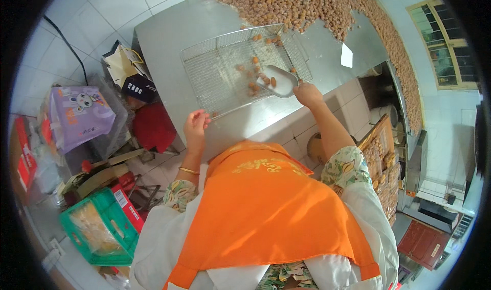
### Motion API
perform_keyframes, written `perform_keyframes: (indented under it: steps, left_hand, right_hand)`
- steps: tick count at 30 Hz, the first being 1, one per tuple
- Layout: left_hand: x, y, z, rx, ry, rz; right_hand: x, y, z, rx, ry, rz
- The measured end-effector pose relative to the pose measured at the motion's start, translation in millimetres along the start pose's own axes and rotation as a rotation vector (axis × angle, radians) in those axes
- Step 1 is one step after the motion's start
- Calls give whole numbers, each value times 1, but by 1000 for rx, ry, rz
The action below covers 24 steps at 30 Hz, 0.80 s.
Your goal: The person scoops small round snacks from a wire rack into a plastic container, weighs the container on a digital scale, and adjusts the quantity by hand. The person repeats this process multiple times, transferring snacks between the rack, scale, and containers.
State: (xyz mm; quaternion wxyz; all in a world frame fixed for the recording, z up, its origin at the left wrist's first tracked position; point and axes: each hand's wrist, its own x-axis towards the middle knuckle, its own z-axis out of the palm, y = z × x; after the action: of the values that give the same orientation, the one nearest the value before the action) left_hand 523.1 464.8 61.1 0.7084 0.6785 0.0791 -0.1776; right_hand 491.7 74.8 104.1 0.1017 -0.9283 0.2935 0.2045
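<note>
My right hand (308, 95) is closed around the handle of a metal scoop (281, 84). The scoop is over the near right part of a wire mesh basket (204, 73), with a few brown nut-like pieces at its mouth. More loose brown pieces (253, 87) are scattered in the basket, mostly toward its right half. My left hand (196, 127) is beside the basket's near left corner, its fingers loosely bent and apart with nothing visible in them. Whether its fingertips touch the wire rim is hard to tell.
A large heap of brown pieces (286, 4) covers the far part of the metal table (163, 39) and runs down its right side. A white card (347, 55) lies near the heap. Bags (82, 113), a red stool (153, 127) and a green crate (97, 228) stand at left.
</note>
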Motion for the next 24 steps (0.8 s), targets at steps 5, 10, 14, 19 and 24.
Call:
perform_keyframes:
  steps: [5,10,14,19,24]
  left_hand:
    - [-2,4,2,-6,94,-19]
    - [-13,-4,5,-20,181,-3]
    - [-22,-14,11,-42,241,4]
    - [-21,-35,26,297,489,122]
    - [-18,-35,55,398,684,117]
  right_hand:
    - [-3,-8,-44,-256,55,-104]
    - [12,14,-46,-272,141,-81]
    - [39,53,-13,-2,100,-55]
    - [64,82,26,353,-3,-156]
    - [53,110,30,912,-14,-200]
